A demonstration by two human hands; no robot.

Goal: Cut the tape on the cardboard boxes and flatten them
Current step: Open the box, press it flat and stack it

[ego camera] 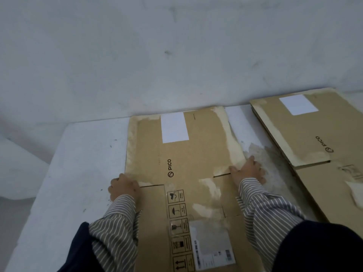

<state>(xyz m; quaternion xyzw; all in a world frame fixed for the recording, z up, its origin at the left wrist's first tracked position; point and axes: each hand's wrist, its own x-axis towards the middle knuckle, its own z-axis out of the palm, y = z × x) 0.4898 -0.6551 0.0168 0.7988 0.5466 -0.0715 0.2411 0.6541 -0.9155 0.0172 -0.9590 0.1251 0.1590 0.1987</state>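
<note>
A flattened brown cardboard box printed "PICO" lies on the white table in front of me, a white label near its far edge and handling symbols along its near half. My left hand grips the box's left edge at the flap slit, fingers curled over it. My right hand holds the right edge at the matching slit, thumb on top of the cardboard and fingers on the table side. No cutting tool is in view.
A second flattened PICO box lies on the table's right side, over more cardboard. A grey-white wall rises just behind the table's far edge. The table's left edge drops away at the left.
</note>
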